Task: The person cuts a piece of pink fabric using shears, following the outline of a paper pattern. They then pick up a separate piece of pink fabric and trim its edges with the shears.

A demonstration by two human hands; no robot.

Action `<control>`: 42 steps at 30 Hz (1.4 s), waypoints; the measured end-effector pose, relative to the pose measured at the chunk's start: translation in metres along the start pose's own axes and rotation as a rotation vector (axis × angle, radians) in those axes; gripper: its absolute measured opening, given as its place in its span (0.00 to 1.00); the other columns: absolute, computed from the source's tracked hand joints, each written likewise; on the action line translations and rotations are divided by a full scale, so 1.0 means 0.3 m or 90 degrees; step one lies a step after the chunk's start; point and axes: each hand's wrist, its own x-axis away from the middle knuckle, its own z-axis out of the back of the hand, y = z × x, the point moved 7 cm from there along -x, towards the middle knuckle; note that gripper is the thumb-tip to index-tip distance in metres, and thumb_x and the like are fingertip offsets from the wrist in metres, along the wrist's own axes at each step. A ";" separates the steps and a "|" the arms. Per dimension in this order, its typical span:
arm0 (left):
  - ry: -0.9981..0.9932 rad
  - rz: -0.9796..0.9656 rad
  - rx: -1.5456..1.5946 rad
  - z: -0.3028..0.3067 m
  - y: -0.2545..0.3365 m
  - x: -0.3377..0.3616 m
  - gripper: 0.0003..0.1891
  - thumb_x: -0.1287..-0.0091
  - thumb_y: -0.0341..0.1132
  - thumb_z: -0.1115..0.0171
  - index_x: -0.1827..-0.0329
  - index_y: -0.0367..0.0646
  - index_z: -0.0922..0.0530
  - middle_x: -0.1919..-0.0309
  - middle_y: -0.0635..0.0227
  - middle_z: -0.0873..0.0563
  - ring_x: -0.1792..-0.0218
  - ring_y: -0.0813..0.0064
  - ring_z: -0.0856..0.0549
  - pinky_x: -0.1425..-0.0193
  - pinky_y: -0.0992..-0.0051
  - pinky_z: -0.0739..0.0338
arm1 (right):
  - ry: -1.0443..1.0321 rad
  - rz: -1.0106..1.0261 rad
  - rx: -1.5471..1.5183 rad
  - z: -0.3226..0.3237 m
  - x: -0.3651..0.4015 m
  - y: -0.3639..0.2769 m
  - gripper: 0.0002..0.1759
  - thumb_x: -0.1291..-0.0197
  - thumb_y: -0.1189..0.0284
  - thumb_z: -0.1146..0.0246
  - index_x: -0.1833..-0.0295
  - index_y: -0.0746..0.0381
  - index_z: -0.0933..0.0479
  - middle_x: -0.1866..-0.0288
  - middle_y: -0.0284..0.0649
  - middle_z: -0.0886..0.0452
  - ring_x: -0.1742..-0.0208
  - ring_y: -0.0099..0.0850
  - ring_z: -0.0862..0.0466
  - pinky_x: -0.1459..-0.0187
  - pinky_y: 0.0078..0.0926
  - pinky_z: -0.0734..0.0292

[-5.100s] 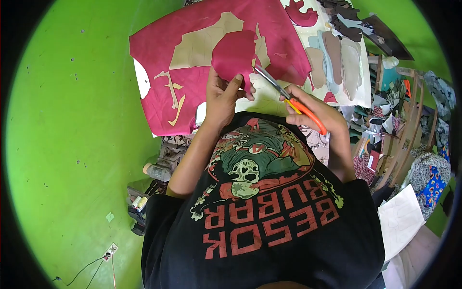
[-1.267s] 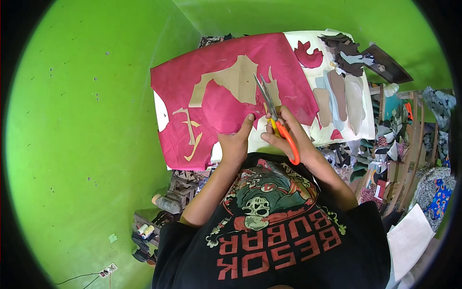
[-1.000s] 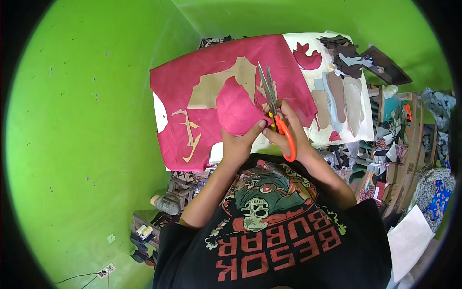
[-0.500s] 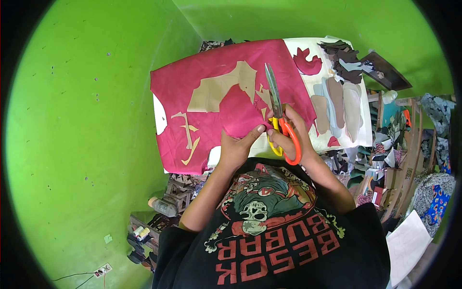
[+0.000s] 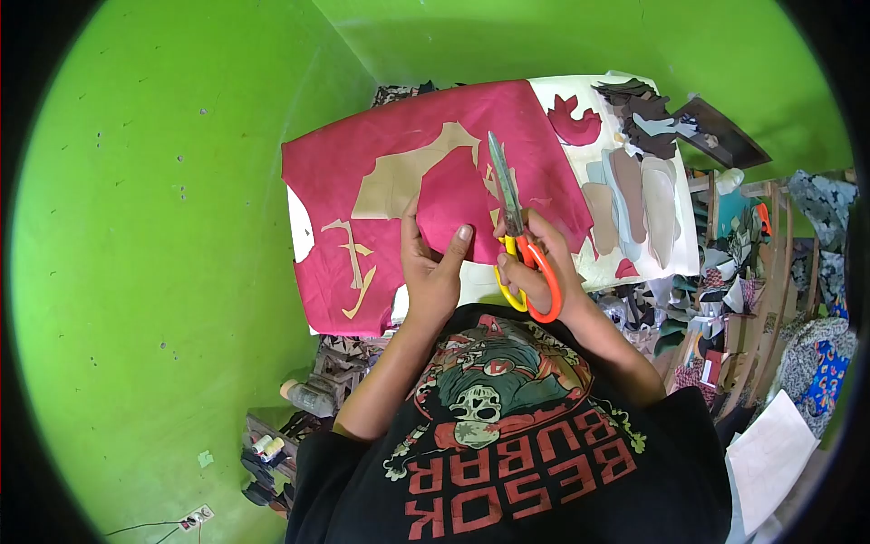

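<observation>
My left hand (image 5: 435, 276) grips a cut piece of red leather-like material (image 5: 450, 198) by its lower edge, thumb on top. In my right hand (image 5: 546, 272) is a pair of scissors (image 5: 509, 195) with one orange and one yellow handle. The blades point away from me and look closed, beside the right edge of the held piece. Under both hands spreads a large red sheet (image 5: 340, 172). On it lie a tan sheet remnant (image 5: 385, 189) and thin tan offcuts (image 5: 353, 258).
On the white table surface (image 5: 544, 91) at the right lie a curved red scrap (image 5: 573, 122), several insole-shaped pieces (image 5: 627, 195) and a pile of dark pieces (image 5: 648, 118). A dark tray (image 5: 725, 131) sits at the back right. A cluttered wooden rack (image 5: 761, 299) stands right of the table.
My left hand has shifted slightly left and its thumb now lies on the piece. The scissors have moved slightly left and down, and the right hand has come away from the piece's edge.
</observation>
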 end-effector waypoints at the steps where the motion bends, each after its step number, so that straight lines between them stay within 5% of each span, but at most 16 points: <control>1: 0.004 -0.028 -0.042 0.003 0.011 -0.001 0.31 0.28 0.23 0.34 0.25 0.36 0.39 0.35 0.56 0.22 0.35 0.69 0.22 0.29 0.68 0.28 | -0.002 0.012 0.018 -0.005 0.002 -0.001 0.18 0.39 0.80 0.38 0.44 0.64 0.29 0.71 0.32 0.24 0.75 0.19 0.24 0.71 0.21 0.29; 11: -0.025 -0.035 -0.103 -0.002 0.081 0.023 0.38 0.31 0.16 0.41 0.20 0.37 0.49 0.30 0.53 0.32 0.31 0.68 0.27 0.30 0.70 0.27 | -0.027 0.046 0.037 0.036 0.016 0.034 0.25 0.33 0.74 0.32 0.37 0.61 0.36 0.61 0.37 0.23 0.64 0.22 0.20 0.64 0.23 0.25; 17: -0.144 0.120 -0.185 -0.048 0.082 0.058 0.42 0.35 0.14 0.38 0.19 0.41 0.47 0.39 0.58 0.23 0.44 0.74 0.17 0.48 0.74 0.16 | -0.013 0.023 -0.041 0.035 0.019 -0.028 0.24 0.37 0.78 0.29 0.42 0.62 0.35 0.64 0.37 0.23 0.67 0.23 0.19 0.64 0.24 0.23; 19: -0.147 0.094 -0.126 -0.052 0.075 0.052 0.38 0.34 0.15 0.36 0.21 0.38 0.42 0.43 0.60 0.19 0.48 0.76 0.15 0.47 0.75 0.16 | 0.034 0.066 0.148 0.050 0.009 -0.067 0.23 0.39 0.79 0.30 0.43 0.63 0.34 0.64 0.36 0.23 0.68 0.23 0.19 0.66 0.24 0.23; 22: -0.098 0.067 -0.004 -0.028 0.018 0.049 0.28 0.28 0.19 0.39 0.25 0.34 0.35 0.45 0.61 0.17 0.53 0.80 0.15 0.52 0.78 0.19 | 0.040 0.072 0.081 0.039 0.008 -0.061 0.21 0.38 0.77 0.31 0.44 0.65 0.33 0.64 0.37 0.23 0.68 0.23 0.19 0.65 0.24 0.22; 29: -0.050 -0.018 -0.074 0.007 0.046 0.013 0.22 0.22 0.25 0.42 0.27 0.33 0.31 0.41 0.61 0.17 0.46 0.75 0.15 0.49 0.77 0.18 | 0.011 0.059 0.029 0.019 0.010 -0.003 0.25 0.35 0.71 0.29 0.39 0.66 0.32 0.62 0.37 0.20 0.64 0.23 0.17 0.63 0.24 0.22; 31: -0.075 0.035 0.005 -0.004 0.059 0.017 0.24 0.22 0.26 0.43 0.24 0.34 0.33 0.35 0.58 0.20 0.43 0.71 0.14 0.46 0.71 0.12 | 0.030 0.045 0.077 0.035 0.036 0.033 0.19 0.34 0.73 0.32 0.44 0.68 0.32 0.64 0.43 0.17 0.64 0.29 0.15 0.58 0.26 0.23; 33: -0.100 0.042 -0.036 -0.019 0.061 0.019 0.26 0.23 0.23 0.43 0.23 0.36 0.35 0.33 0.58 0.21 0.43 0.70 0.14 0.50 0.71 0.10 | -0.020 0.019 0.094 0.026 0.030 0.036 0.25 0.31 0.72 0.32 0.35 0.66 0.33 0.59 0.39 0.18 0.65 0.23 0.18 0.61 0.24 0.22; 42: -0.106 0.057 -0.008 -0.040 -0.028 0.045 0.31 0.28 0.14 0.47 0.21 0.36 0.38 0.30 0.52 0.25 0.40 0.67 0.15 0.40 0.65 0.11 | 0.120 0.095 0.040 0.155 0.055 0.052 0.22 0.33 0.76 0.33 0.39 0.63 0.35 0.64 0.36 0.22 0.67 0.25 0.19 0.66 0.23 0.24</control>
